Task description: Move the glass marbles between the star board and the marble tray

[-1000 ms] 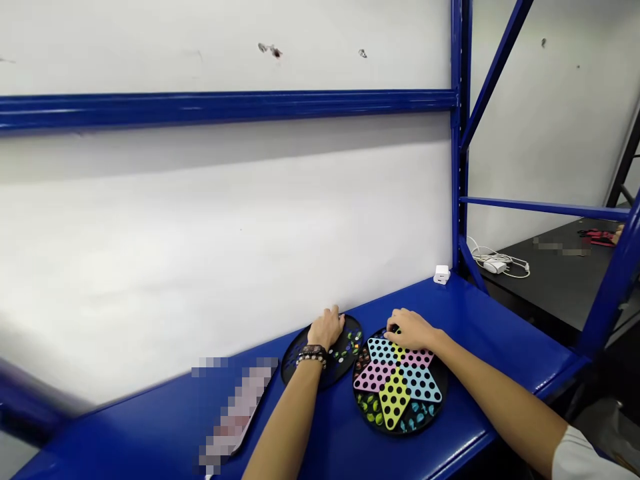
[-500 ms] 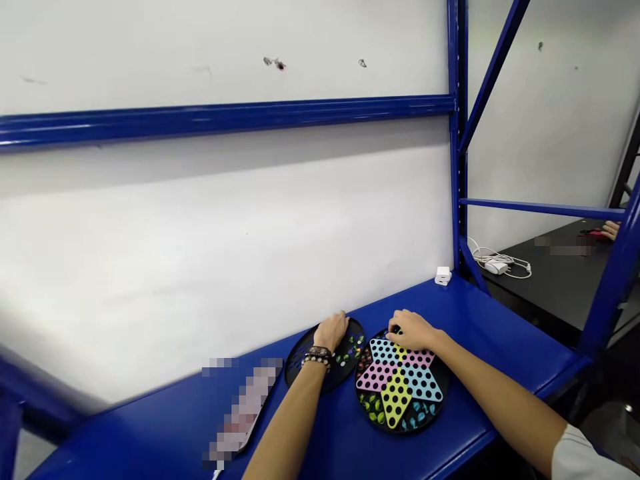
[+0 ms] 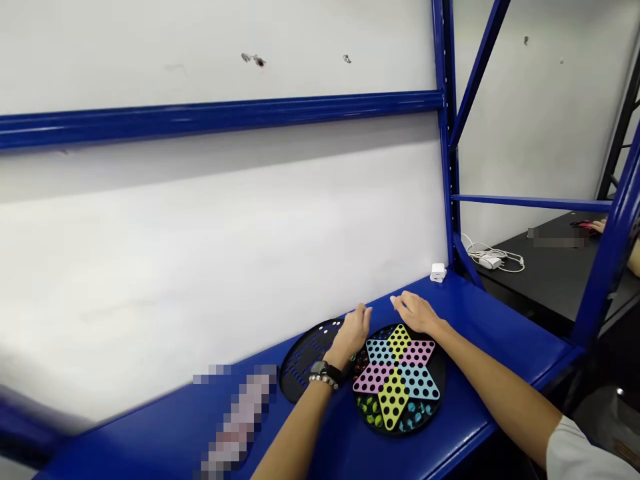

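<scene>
A round black Chinese checkers board [image 3: 397, 373] with a coloured star of holes lies on the blue table, with marbles in the pockets around the star. My right hand [image 3: 416, 312] is above its far edge, fingers curled together; whatever they hold, if anything, is hidden. My left hand [image 3: 351, 335], with a watch and beaded bracelet at the wrist, is over the right part of a black perforated tray [image 3: 300, 367], close to the board. Its fingers are bent closed, and I cannot see what is in them. A few white marbles [image 3: 331, 327] rest at the tray's far side.
A phone-like slab [image 3: 240, 427], partly pixelated, lies at the left on the blue table [image 3: 150, 440]. White chargers [image 3: 438, 272] stand by the blue rack post [image 3: 445, 167]. White cables [image 3: 493, 260] and another person's hand [image 3: 597, 227] are at a black table on the right.
My left hand has moved right and up from the tray's middle toward the board. My right hand has lifted off the star's far tip. The view has shifted slightly.
</scene>
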Available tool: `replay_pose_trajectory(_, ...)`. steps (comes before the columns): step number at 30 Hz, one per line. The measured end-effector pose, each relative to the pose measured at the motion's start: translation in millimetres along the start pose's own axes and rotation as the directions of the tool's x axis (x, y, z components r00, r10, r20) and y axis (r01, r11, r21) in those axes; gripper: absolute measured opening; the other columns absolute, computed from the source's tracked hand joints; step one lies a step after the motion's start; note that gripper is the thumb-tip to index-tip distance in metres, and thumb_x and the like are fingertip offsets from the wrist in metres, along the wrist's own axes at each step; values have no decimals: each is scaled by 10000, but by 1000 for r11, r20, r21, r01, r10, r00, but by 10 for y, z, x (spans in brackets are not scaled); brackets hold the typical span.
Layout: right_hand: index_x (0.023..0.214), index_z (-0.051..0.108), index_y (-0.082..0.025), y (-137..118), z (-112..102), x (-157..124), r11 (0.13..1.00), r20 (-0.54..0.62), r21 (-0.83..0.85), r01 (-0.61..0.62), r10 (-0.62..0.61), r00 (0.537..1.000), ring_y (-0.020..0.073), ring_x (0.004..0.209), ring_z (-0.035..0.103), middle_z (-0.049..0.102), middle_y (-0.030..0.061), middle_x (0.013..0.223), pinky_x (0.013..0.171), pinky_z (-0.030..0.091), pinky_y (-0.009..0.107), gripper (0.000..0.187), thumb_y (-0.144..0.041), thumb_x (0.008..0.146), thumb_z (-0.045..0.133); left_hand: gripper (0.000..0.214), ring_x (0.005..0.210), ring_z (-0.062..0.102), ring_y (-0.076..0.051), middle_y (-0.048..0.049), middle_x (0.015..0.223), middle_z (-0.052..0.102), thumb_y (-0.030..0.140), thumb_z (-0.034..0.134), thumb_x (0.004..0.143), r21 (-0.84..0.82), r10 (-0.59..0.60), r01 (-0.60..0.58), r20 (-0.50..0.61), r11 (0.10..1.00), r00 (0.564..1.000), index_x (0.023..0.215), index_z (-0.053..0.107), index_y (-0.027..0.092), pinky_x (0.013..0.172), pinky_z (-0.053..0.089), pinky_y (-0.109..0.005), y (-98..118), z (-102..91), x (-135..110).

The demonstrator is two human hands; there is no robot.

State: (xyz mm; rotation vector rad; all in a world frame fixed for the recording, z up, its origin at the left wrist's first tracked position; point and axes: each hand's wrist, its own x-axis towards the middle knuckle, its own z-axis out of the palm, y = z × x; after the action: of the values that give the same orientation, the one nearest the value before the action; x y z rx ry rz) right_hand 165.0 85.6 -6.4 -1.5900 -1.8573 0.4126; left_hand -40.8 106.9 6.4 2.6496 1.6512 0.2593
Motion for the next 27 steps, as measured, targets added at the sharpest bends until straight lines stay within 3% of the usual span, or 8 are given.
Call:
replay_pose_trajectory(2,788,638,-203,69,-98,43,993,-121,23,-118,120,985,194,839,608,664,62,891,716,391,288,547,-517,1013,251,417,833,661,-226,-92,907,664,352,164,1045,-65,146,-146,5,987,989,1038,546,186,752,469,-339,439,7,-124)
replay_pose_trajectory(5,800,655,-199,196,-231,104,962,-232,75,-262,272,934,214,859,620,680,76,874,703,386,289,570,-499,1016,220,377,746,665,-203,-78,838,670,372,213,1044,-86,280,-274,67,958,958,989,541,194,645,458,-309,1012,56,-359)
replay_pose_trajectory(9,787,660,-202,283,-275,138,941,-229,101,-322,337,913,227,860,630,685,72,834,691,382,288,576,-509,1007,225,279,715,669,-233,-127,829,667,313,323,1010,52,320,-325,85,944,944,1050,552,159,574,452,-325,1371,147,-575)
replay_pose_trajectory(12,779,663,-199,251,-238,128,953,-211,75,-295,304,929,226,850,632,693,78,843,686,378,290,584,-520,1005,231,253,721,661,-250,-128,819,647,291,352,989,130,337,-341,56,931,940,1053,559,160,575,460,-344,1413,185,-607)
replay_pose_trajectory(20,758,656,-196,173,-233,96,958,-182,74,-277,286,941,199,794,621,683,63,800,659,360,274,569,-505,1008,249,200,747,640,-224,-118,919,619,247,382,963,87,338,-342,54,936,940,1007,559,165,573,448,-321,1456,200,-603)
replay_pose_trajectory(24,742,637,-200,171,-226,97,960,-182,80,-268,278,943,183,776,614,681,51,784,654,343,262,544,-500,1007,268,171,786,626,-183,-72,987,622,260,390,979,-86,360,-357,24,930,933,998,547,192,679,481,-300,1364,19,-583)
replay_pose_trajectory(27,742,638,-203,174,-207,103,960,-172,84,-266,276,945,185,772,610,680,50,779,651,338,263,541,-497,1007,269,232,809,612,-159,-40,977,628,218,325,990,-224,328,-337,-78,914,942,980,557,216,759,482,-286,1087,-186,-522)
